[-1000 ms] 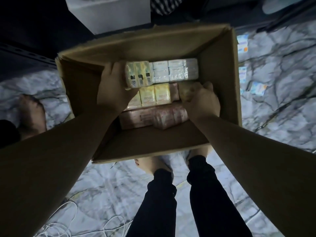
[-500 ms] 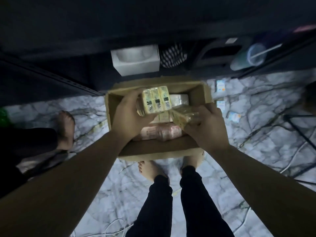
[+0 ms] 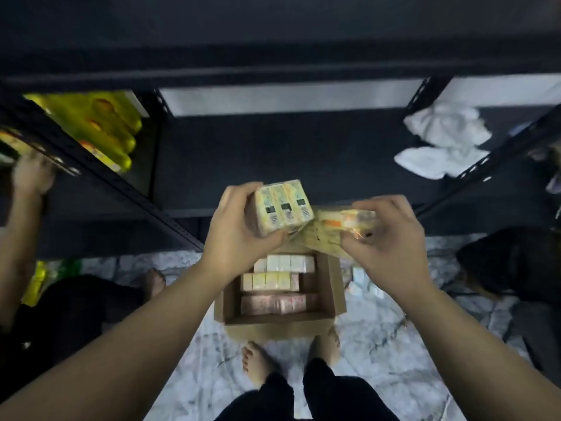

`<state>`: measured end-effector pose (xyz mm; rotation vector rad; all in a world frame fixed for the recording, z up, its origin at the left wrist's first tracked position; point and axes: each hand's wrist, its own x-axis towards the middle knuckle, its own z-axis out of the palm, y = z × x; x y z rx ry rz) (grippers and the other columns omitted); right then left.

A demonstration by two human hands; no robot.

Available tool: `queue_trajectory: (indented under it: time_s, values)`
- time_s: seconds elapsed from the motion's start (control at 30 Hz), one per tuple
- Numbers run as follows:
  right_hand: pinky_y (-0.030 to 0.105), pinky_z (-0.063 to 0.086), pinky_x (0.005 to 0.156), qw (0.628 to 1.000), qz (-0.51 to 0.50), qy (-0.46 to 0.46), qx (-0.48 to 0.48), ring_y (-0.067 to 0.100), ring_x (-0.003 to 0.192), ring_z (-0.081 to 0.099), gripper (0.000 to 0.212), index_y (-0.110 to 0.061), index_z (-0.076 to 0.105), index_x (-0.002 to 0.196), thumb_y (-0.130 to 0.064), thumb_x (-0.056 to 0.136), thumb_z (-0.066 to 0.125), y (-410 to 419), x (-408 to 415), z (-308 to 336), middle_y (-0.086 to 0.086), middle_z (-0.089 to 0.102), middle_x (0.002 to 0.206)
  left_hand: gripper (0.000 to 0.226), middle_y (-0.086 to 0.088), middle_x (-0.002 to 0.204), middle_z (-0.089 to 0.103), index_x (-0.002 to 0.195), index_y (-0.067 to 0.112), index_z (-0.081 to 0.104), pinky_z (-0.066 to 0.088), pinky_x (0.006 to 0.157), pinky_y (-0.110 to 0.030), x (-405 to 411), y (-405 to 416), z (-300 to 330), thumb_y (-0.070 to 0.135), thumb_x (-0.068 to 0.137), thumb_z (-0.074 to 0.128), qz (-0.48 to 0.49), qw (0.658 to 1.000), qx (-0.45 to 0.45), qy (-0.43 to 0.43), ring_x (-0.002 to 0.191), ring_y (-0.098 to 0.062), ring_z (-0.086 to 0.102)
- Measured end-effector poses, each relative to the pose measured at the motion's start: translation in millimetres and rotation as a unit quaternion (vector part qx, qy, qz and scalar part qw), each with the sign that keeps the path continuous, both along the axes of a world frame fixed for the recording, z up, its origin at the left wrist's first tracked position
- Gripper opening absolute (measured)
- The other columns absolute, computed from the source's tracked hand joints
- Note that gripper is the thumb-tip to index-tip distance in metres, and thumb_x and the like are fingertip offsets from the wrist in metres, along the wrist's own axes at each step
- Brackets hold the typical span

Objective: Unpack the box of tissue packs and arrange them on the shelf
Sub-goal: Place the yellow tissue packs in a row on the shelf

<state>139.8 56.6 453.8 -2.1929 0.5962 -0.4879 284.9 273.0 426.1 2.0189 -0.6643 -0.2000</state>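
Tissue packs [image 3: 283, 209] in both hands

— Where were your arms?

— Both reached forward and up from the lower corners, forearms bare, converging toward the middle. Your left hand [image 3: 239, 226] had its fingers and thumb curled round a bundle of tissue packs [image 3: 283, 209].

— And the other?

— Your right hand [image 3: 391, 238] was level with it, fingers curled, gripping a second bundle [image 3: 340, 229]. The two bundles touched.

No legible text; barcode patches on the tissue pack [image 3: 283, 208] ends too blurred to read.
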Motion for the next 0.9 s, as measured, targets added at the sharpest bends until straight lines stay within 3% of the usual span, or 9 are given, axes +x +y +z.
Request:
queue_trajectory:
  time_s: [0.07, 0.17, 0.4, 0.53, 0.73, 0.9]
  values:
    - [0.005, 0.044, 0.076, 1.000, 0.001, -0.021, -0.005, -0.006, 0.099, 0.058, 0.041, -0.020, 0.076, 0.108, -0.006, 0.071, 0.084, -4, 2, 41, 0.000, 0.058, 0.111, 0.076, 0.011, 0.124, 0.051, 0.135, 0.027, 0.052, 0.050, 0.100, -0.027, 6, -5, 39, 0.044, 0.068, 0.083, -0.005, 0.999, -0.017, -0.027, 0.120, -0.005, 0.057]
    - [0.008, 0.045, 0.077, 0.998, 0.024, -0.058, -0.010, 0.002, 0.100, 0.059, 0.041, -0.024, 0.075, 0.108, -0.010, 0.071, 0.085, -12, 9, 100, -0.004, 0.059, 0.111, 0.079, 0.011, 0.124, 0.052, 0.138, 0.022, 0.052, 0.051, 0.099, -0.025, 15, -12, 97, 0.041, 0.069, 0.085, -0.007, 0.997, -0.036, -0.072, 0.119, -0.002, 0.056]
    - [0.007, 0.041, 0.078, 0.985, 0.071, -0.144, -0.069, 0.000, 0.100, 0.059, 0.034, -0.038, 0.072, 0.098, -0.039, 0.065, 0.074, -31, 26, 225, -0.017, 0.058, 0.105, 0.074, 0.010, 0.127, 0.057, 0.133, 0.029, 0.051, 0.055, 0.097, -0.032, 18, -29, 214, 0.046, 0.068, 0.081, -0.010, 0.982, -0.105, -0.154, 0.119, -0.008, 0.060]
    - [0.005, 0.040, 0.076, 0.973, 0.079, -0.202, -0.082, -0.001, 0.095, 0.059, 0.032, -0.037, 0.072, 0.096, -0.035, 0.064, 0.074, -45, 30, 277, -0.018, 0.059, 0.100, 0.075, 0.007, 0.129, 0.062, 0.135, 0.027, 0.053, 0.057, 0.096, -0.039, 25, -39, 272, 0.049, 0.068, 0.081, -0.007, 0.977, -0.126, -0.170, 0.117, -0.011, 0.063]
    - [0.006, 0.041, 0.074, 0.954, 0.064, -0.280, -0.086, -0.003, 0.092, 0.057, 0.030, -0.037, 0.070, 0.096, -0.023, 0.072, 0.082, -74, 43, 320, -0.016, 0.057, 0.098, 0.081, 0.007, 0.131, 0.061, 0.141, 0.027, 0.054, 0.055, 0.095, -0.025, 39, -60, 339, 0.049, 0.068, 0.081, 0.017, 0.964, -0.144, -0.222, 0.117, -0.005, 0.062]
    - [0.003, 0.038, 0.076, 0.945, 0.020, -0.314, -0.088, -0.009, 0.095, 0.054, 0.034, -0.032, 0.070, 0.100, -0.016, 0.072, 0.083, -99, 68, 296, -0.010, 0.056, 0.104, 0.081, 0.013, 0.126, 0.054, 0.145, 0.026, 0.053, 0.046, 0.094, -0.012, 62, -83, 343, 0.042, 0.072, 0.083, 0.033, 0.962, -0.084, -0.260, 0.117, 0.000, 0.055]
